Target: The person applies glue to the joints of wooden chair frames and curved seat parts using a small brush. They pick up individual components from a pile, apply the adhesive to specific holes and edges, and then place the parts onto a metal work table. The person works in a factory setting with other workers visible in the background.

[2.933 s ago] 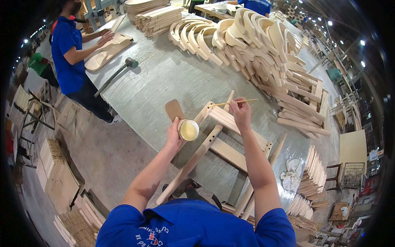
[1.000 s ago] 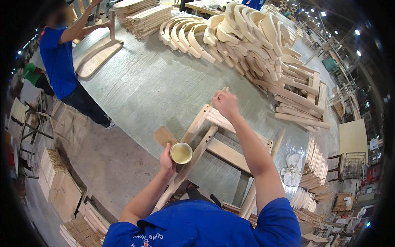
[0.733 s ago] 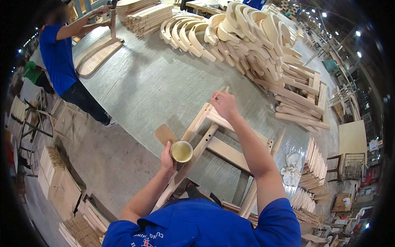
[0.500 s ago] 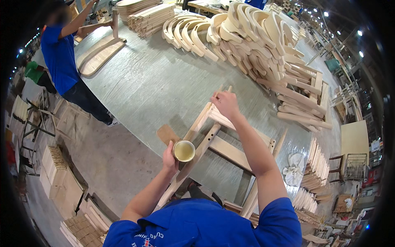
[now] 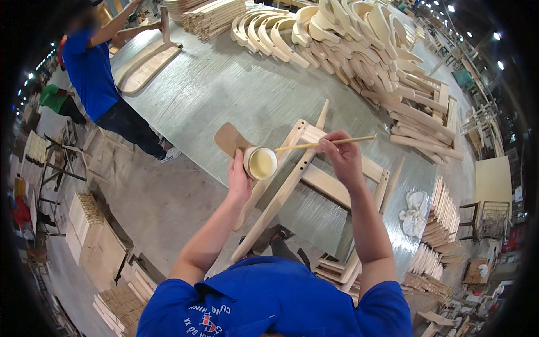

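Observation:
My left hand (image 5: 240, 178) is wrapped round a small cup (image 5: 272, 163) of pale yellow liquid, held above the table's near edge. A flat brown piece with a rounded end (image 5: 229, 138) juts out behind the cup; whether my hand holds it too, I cannot tell. Between the fingers of my right hand (image 5: 341, 154) is a thin wooden stick (image 5: 303, 146), nearly level, its left tip at the cup's rim. Under both hands lies a pale wooden chair frame (image 5: 281, 196) with crossbars and dark holes at a joint, partly hidden by my right arm.
Curved wooden parts (image 5: 359, 50) are heaped on the grey table (image 5: 224, 90), with slats stacked (image 5: 213, 19) at the back. A crumpled white cloth (image 5: 414, 213) lies at the right. To the left a co-worker in blue (image 5: 90, 78) stands by a curved wooden panel (image 5: 147, 70).
My right hand has drawn back from the frame's far corner, bringing the stick over to the cup. The cup has moved slightly up and to the right and is more tilted.

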{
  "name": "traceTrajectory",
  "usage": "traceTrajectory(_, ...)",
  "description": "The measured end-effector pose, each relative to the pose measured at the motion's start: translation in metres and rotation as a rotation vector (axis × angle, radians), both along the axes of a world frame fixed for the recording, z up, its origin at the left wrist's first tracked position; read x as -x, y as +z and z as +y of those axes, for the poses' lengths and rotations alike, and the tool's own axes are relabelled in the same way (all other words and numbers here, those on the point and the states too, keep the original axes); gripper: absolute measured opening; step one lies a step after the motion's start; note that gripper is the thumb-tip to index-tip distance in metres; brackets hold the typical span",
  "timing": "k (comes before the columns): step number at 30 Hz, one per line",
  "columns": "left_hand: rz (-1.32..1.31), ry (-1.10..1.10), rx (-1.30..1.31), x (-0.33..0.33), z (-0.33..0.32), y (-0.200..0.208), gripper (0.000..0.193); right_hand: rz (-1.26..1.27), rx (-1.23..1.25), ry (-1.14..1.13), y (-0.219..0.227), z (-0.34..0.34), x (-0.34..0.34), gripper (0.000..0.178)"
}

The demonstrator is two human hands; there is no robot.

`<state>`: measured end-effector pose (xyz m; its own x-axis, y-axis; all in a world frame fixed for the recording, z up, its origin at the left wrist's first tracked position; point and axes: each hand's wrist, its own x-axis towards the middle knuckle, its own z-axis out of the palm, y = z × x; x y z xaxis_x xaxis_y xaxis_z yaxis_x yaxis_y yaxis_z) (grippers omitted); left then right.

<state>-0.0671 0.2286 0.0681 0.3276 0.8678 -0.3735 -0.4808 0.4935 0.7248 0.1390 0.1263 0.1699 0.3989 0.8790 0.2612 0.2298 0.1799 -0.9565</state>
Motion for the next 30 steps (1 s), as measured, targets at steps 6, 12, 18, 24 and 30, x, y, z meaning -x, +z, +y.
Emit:
traceTrajectory(6, -0.051, -0.08, -0.289, 0.012, -0.015, 0.031, 0.04, 0.047, 0.017, -0.137, -0.022, -0.026, 0.057, 0.015)
traceTrajectory(12, -0.141, -0.148, -0.22, 0.026, -0.03, 0.043, 0.037, 0.267, -0.064, -0.24, -0.029, -0.043, 0.076, 0.019)
traceTrajectory(18, -0.192, -0.267, 0.038, 0.021, -0.038, 0.025, 0.038, 0.643, -0.037, -0.193, -0.039, -0.073, 0.068, 0.011)
traceTrajectory(24, -0.209, -0.332, 0.083, 0.0, -0.044, 0.01, 0.049, 0.663, -0.183, -0.197, -0.036, -0.087, 0.052, 0.006)
traceTrajectory(30, -0.214, -0.403, 0.157, -0.043, -0.055, 0.015, 0.051, 0.919, 0.008, -0.411, -0.079, -0.087, 0.021, 0.019)
